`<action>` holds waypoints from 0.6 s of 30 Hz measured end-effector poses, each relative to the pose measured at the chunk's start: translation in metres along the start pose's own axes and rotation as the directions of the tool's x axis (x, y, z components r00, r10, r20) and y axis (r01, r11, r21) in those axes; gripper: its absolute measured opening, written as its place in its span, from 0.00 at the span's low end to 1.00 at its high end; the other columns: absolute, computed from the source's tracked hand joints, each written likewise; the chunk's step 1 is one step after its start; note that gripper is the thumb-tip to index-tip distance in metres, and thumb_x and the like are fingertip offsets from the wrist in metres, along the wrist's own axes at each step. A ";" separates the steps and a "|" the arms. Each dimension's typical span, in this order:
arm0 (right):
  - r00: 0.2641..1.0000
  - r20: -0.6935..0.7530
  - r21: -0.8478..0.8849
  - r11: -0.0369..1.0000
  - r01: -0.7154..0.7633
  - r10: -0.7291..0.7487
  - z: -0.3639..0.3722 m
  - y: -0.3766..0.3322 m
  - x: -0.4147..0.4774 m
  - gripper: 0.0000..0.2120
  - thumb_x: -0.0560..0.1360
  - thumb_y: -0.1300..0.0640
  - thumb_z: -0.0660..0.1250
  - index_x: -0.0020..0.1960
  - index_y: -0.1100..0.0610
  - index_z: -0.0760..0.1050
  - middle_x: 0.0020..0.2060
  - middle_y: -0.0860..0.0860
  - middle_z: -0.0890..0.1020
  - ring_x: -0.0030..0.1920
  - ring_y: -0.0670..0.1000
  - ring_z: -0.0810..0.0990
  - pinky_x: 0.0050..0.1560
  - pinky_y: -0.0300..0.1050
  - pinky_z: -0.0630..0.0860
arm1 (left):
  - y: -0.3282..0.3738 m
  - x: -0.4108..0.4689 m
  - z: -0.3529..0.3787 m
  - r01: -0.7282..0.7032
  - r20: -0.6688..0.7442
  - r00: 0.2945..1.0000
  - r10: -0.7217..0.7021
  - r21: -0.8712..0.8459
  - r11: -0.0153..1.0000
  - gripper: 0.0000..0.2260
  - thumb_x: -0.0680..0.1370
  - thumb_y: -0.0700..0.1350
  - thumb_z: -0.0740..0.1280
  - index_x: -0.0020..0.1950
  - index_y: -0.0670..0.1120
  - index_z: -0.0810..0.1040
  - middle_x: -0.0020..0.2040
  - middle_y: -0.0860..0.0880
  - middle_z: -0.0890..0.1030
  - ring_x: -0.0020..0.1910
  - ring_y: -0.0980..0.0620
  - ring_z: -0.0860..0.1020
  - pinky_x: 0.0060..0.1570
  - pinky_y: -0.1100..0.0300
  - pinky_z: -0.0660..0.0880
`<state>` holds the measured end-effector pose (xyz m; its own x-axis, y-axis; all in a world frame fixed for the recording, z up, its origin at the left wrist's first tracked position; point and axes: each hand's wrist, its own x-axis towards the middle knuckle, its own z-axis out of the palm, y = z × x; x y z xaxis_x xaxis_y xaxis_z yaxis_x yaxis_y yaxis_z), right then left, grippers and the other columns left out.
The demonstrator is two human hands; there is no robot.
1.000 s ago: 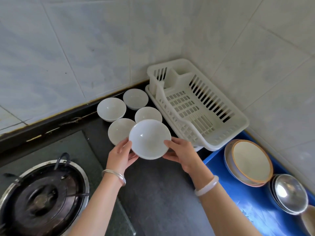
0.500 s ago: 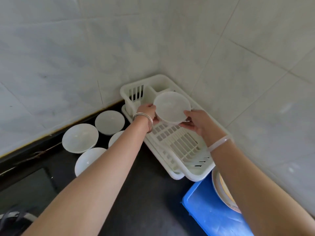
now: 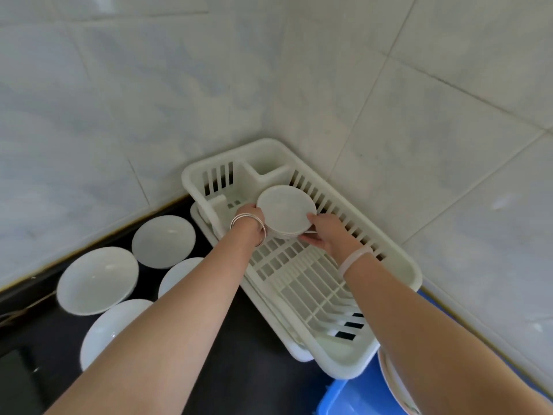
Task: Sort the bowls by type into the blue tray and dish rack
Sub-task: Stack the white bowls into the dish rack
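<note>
A white ceramic bowl [image 3: 285,209] is held between both hands inside the far end of the white dish rack [image 3: 398,272], low over its slatted floor. My left hand [image 3: 250,218] grips its left rim and my right hand [image 3: 324,232] its right rim. Several more white bowls stand on the dark counter to the left: one large [image 3: 97,280], one further back [image 3: 163,241], one partly behind my left arm [image 3: 179,275], one nearest me [image 3: 112,327]. The blue tray [image 3: 353,396] shows at the lower right, mostly hidden by my right arm.
Tiled walls meet in a corner right behind the rack. A plate's rim [image 3: 392,381] peeks out on the blue tray under my right forearm. The dark counter [image 3: 257,369] runs between the bowls and the rack.
Both hands carried the white bowl from above the counter bowls over to the rack and lowered it into the rack's far end. The view swung right, losing the stove.
</note>
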<state>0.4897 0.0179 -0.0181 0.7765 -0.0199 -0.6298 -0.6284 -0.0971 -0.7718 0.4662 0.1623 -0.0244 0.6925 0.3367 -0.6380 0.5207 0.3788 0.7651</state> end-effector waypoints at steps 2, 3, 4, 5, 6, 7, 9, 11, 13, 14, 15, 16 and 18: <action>1.000 0.006 0.019 1.000 0.009 -0.009 0.000 0.001 0.005 0.10 0.80 0.59 0.61 0.58 0.64 0.71 0.58 0.60 0.78 0.50 0.56 0.79 0.47 0.49 0.79 | 0.000 0.005 0.000 0.017 -0.002 1.000 -0.017 0.005 1.000 0.17 0.78 0.33 0.53 0.65 0.41 0.72 0.55 0.41 0.74 0.38 0.46 0.73 0.32 0.56 0.72; 1.000 0.013 0.035 0.999 0.015 -0.015 -0.001 0.002 0.006 0.09 0.80 0.59 0.60 0.57 0.63 0.71 0.58 0.60 0.77 0.49 0.56 0.79 0.45 0.48 0.79 | 0.000 0.007 0.001 0.020 0.000 1.000 -0.020 0.003 1.000 0.17 0.78 0.33 0.53 0.65 0.41 0.72 0.54 0.42 0.73 0.37 0.46 0.73 0.32 0.56 0.73; 1.000 0.018 0.049 0.999 0.019 -0.020 -0.001 0.002 0.007 0.09 0.80 0.58 0.60 0.56 0.63 0.71 0.59 0.60 0.77 0.49 0.55 0.79 0.42 0.47 0.79 | 0.000 0.008 0.001 0.022 -0.001 1.000 -0.022 0.002 1.000 0.17 0.78 0.33 0.53 0.65 0.41 0.72 0.53 0.43 0.72 0.37 0.46 0.72 0.33 0.55 0.73; 0.999 0.021 0.062 0.998 0.024 -0.025 -0.001 0.003 0.008 0.09 0.80 0.58 0.60 0.56 0.63 0.71 0.59 0.60 0.77 0.50 0.55 0.79 0.38 0.46 0.79 | 0.000 0.009 0.002 0.023 -0.005 1.000 -0.023 -0.006 1.000 0.17 0.78 0.33 0.53 0.65 0.41 0.72 0.52 0.43 0.71 0.37 0.46 0.72 0.33 0.55 0.73; 0.999 0.023 0.073 0.997 0.025 -0.026 -0.001 0.004 0.008 0.09 0.80 0.57 0.61 0.55 0.62 0.71 0.58 0.59 0.77 0.50 0.55 0.78 0.36 0.45 0.79 | 0.000 0.011 0.003 0.021 -0.002 1.000 -0.021 -0.015 1.000 0.17 0.78 0.33 0.53 0.65 0.41 0.72 0.52 0.44 0.71 0.36 0.46 0.72 0.32 0.55 0.73; 0.999 0.026 0.088 0.996 0.023 -0.026 -0.001 0.005 0.009 0.09 0.80 0.56 0.61 0.55 0.62 0.71 0.58 0.59 0.77 0.50 0.55 0.79 0.35 0.44 0.79 | -0.001 0.011 0.003 0.018 0.002 1.000 -0.018 -0.026 1.000 0.17 0.78 0.33 0.53 0.64 0.41 0.72 0.51 0.44 0.71 0.36 0.46 0.72 0.32 0.56 0.73; 0.999 0.034 0.120 0.993 0.019 -0.023 -0.001 0.007 0.008 0.11 0.80 0.53 0.61 0.56 0.61 0.71 0.58 0.58 0.77 0.51 0.55 0.79 0.37 0.45 0.80 | -0.003 0.009 0.004 0.007 -0.001 1.000 -0.007 -0.052 0.999 0.17 0.78 0.33 0.53 0.63 0.42 0.73 0.51 0.44 0.72 0.34 0.49 0.71 0.32 0.56 0.73; 0.999 0.044 0.133 0.991 0.008 -0.014 -0.001 0.008 0.006 0.14 0.80 0.50 0.60 0.58 0.59 0.70 0.58 0.58 0.76 0.52 0.56 0.78 0.40 0.46 0.79 | -0.005 0.010 0.004 0.002 -0.004 1.000 -0.002 -0.055 0.998 0.17 0.78 0.34 0.53 0.62 0.41 0.74 0.52 0.44 0.73 0.36 0.48 0.72 0.35 0.55 0.74; 0.999 0.045 0.106 0.994 -0.007 0.002 -0.001 0.008 0.003 0.18 0.79 0.47 0.59 0.63 0.58 0.68 0.58 0.57 0.76 0.52 0.57 0.78 0.44 0.48 0.78 | -0.004 0.009 0.003 -0.008 -0.030 1.000 0.007 -0.017 1.000 0.16 0.78 0.34 0.54 0.63 0.36 0.72 0.55 0.40 0.75 0.46 0.43 0.75 0.48 0.49 0.76; 0.999 0.035 0.087 0.996 -0.008 0.005 -0.001 0.008 0.000 0.19 0.80 0.46 0.58 0.65 0.57 0.68 0.57 0.56 0.76 0.50 0.57 0.78 0.46 0.49 0.78 | -0.004 0.010 0.002 -0.007 -0.012 1.000 0.007 0.014 1.000 0.16 0.79 0.35 0.53 0.65 0.33 0.69 0.59 0.36 0.74 0.54 0.39 0.75 0.57 0.47 0.74; 1.000 0.021 0.071 0.997 0.000 -0.001 0.000 0.007 -0.001 0.20 0.80 0.46 0.58 0.66 0.57 0.67 0.57 0.55 0.76 0.49 0.57 0.78 0.48 0.49 0.78 | -0.003 0.012 0.002 -0.007 0.003 1.000 0.007 0.044 0.999 0.17 0.80 0.35 0.52 0.67 0.31 0.66 0.64 0.33 0.71 0.61 0.37 0.72 0.63 0.45 0.70; 1.000 -0.001 0.047 0.999 0.013 -0.013 0.000 0.006 -0.004 0.20 0.80 0.47 0.57 0.67 0.57 0.67 0.57 0.54 0.76 0.49 0.56 0.78 0.48 0.49 0.78 | -0.002 0.011 0.002 -0.036 0.010 0.999 0.035 0.077 0.996 0.18 0.80 0.36 0.51 0.69 0.31 0.63 0.68 0.32 0.68 0.66 0.35 0.69 0.65 0.45 0.67; 0.998 -0.050 -0.035 0.998 0.046 -0.048 -0.001 0.005 -0.010 0.19 0.80 0.48 0.56 0.67 0.56 0.69 0.58 0.54 0.77 0.50 0.56 0.79 0.50 0.49 0.79 | 0.000 0.004 -0.001 -0.061 0.030 0.998 0.058 0.101 0.993 0.19 0.80 0.39 0.52 0.70 0.33 0.63 0.70 0.34 0.67 0.68 0.37 0.68 0.65 0.47 0.67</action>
<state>0.4791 0.0168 -0.0158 0.8072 -0.0653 -0.5867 -0.5898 -0.1323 -0.7967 0.4683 0.1639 -0.0270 0.7360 0.3326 -0.5897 0.5256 0.2682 0.8073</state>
